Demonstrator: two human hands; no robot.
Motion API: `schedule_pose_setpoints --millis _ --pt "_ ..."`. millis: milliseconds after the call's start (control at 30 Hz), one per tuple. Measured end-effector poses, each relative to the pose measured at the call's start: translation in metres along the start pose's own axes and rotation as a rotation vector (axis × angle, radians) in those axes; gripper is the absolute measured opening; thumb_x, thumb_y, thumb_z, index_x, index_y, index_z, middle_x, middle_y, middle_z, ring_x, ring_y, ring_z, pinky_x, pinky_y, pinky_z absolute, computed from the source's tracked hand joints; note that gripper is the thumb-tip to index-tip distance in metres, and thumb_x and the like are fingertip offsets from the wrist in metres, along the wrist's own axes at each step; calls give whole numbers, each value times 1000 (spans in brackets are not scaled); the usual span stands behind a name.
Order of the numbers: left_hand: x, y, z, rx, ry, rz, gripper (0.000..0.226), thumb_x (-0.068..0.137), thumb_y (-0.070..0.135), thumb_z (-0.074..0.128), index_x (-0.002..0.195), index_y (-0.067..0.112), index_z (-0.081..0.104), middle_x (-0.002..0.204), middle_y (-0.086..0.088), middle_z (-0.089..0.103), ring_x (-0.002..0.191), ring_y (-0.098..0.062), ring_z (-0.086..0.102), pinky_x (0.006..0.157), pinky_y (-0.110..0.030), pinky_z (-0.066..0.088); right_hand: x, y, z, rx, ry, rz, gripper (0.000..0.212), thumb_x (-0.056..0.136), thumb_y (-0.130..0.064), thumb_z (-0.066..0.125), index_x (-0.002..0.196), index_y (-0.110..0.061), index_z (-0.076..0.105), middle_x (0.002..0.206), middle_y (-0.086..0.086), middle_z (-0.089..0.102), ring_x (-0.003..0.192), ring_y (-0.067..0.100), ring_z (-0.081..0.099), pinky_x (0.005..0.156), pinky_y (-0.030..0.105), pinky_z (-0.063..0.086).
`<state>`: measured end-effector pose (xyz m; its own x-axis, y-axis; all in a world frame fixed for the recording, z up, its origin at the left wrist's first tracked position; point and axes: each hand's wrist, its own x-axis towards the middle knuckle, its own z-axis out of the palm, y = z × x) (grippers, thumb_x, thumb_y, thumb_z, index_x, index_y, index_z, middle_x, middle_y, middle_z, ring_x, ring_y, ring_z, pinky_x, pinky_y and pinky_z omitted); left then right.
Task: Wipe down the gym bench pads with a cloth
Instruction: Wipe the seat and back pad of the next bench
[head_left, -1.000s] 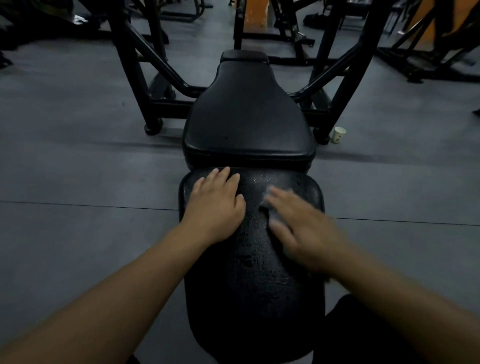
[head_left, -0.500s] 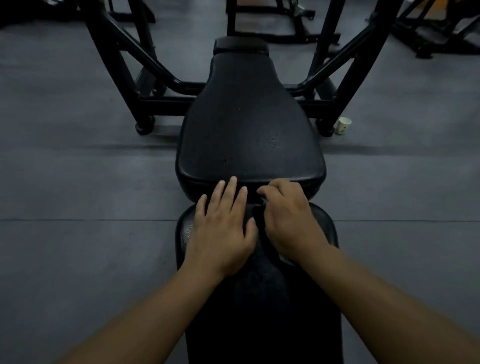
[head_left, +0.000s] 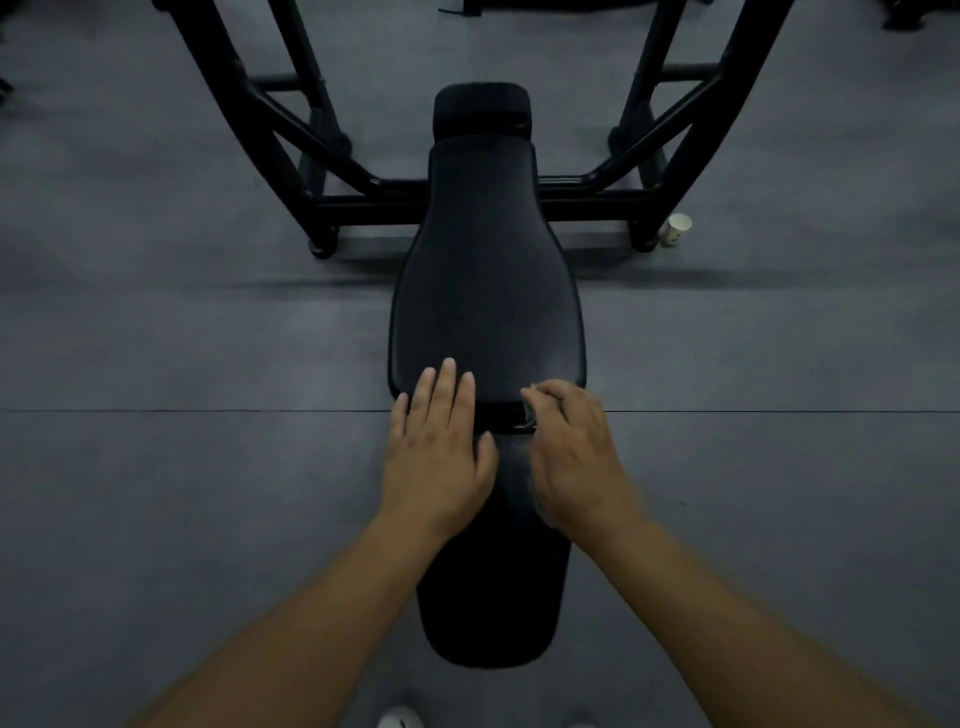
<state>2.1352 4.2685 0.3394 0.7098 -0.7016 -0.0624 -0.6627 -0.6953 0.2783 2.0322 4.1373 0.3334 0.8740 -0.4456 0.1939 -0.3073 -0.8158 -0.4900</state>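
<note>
1. The cloth (head_left: 530, 418), a pale scrap mostly hidden, sits at the near edge of the back pad (head_left: 488, 291), bunched in the curled fingers of the right hand (head_left: 576, 457).
2. The left hand (head_left: 441, 457) lies flat across that same edge, fingers straight and slightly spread.
3. Wiping seems to have reached the gap between seat pad (head_left: 493, 587) and back pad. The back pad and the small head pad (head_left: 482, 111) beyond it are probably left to do.
4. The pads are smooth, rounded black vinyl. Behind the back pad stands a black steel frame (head_left: 291, 130), with a paper cup (head_left: 678, 228) to its right.

Grey floor (head_left: 182, 493) carries the black bench frame (head_left: 374, 208) and a paper cup (head_left: 678, 228), upper right. At centre, back pad (head_left: 485, 270) and seat pad (head_left: 488, 597) bear the flat left hand (head_left: 439, 457) and the right hand (head_left: 571, 457), which grips a cloth (head_left: 530, 418).
</note>
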Motion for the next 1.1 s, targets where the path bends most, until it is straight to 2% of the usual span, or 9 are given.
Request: schedule_pose_setpoints --millis 100,167,400,600,700,800,933,1033,1100 --pt "1 12 -37 -6 -14 -20 74 92 49 17 159 18 18 168 -3 7 154 -20 2 124 -44 5 10 -13 -32 -2 -2 11 46 88 -7 45 131 0 57 129 16 53 114 27 48 100 33 41" --pt "9 10 -45 -8 -24 -34 75 91 49 16 159 17 18 168 -3 5 154 -19 1 124 -44 4 23 -18 -35 -7 -15 6 48 89 -11 39 132 0 58 128 16 54 114 27 47 99 35 43" --pt "81 -50 -22 -51 -124 -6 75 92 47 16 160 16 11 168 -3 0 154 -19 -3 124 -41 1 93 -11 23 -36 -87 104 46 86 0 53 132 1 57 129 18 53 117 33 49 99 45 48" --pt "138 -107 27 -47 -190 -11 72 93 43 26 158 13 19 167 -6 10 154 -22 7 123 -42 5 125 11 85 -34 -161 243 49 88 -13 38 131 2 56 129 18 51 117 32 46 101 42 45" --pt "147 -123 66 -31 -232 -40 71 94 41 27 158 12 21 167 -8 12 153 -23 10 123 -44 10 132 34 112 -1 -204 265 52 91 -19 32 134 1 53 134 18 48 121 29 42 104 37 37" --pt "158 -125 112 -29 -255 -41 71 93 42 27 157 10 21 167 -9 12 153 -25 11 123 -46 12 142 76 144 -9 -243 239 48 95 -18 36 136 0 52 137 18 47 125 29 41 107 38 36" --pt "183 -129 162 28 -226 3 69 95 41 29 156 8 26 165 -11 18 153 -27 15 123 -49 18 150 127 194 -108 -250 266 51 99 -17 52 145 2 42 151 22 36 140 37 33 115 51 32" --pt "206 -132 186 83 -212 78 67 97 42 28 155 9 30 164 -11 23 152 -27 20 122 -49 23 151 138 222 -177 -256 235 61 101 -35 44 150 -1 34 158 20 29 148 34 23 122 48 20" --pt "212 -132 194 110 -175 88 66 97 41 26 155 9 30 164 -10 23 152 -27 20 122 -48 21 158 137 231 -188 -202 213 62 100 -37 36 150 -1 34 158 18 31 148 31 23 122 47 19"
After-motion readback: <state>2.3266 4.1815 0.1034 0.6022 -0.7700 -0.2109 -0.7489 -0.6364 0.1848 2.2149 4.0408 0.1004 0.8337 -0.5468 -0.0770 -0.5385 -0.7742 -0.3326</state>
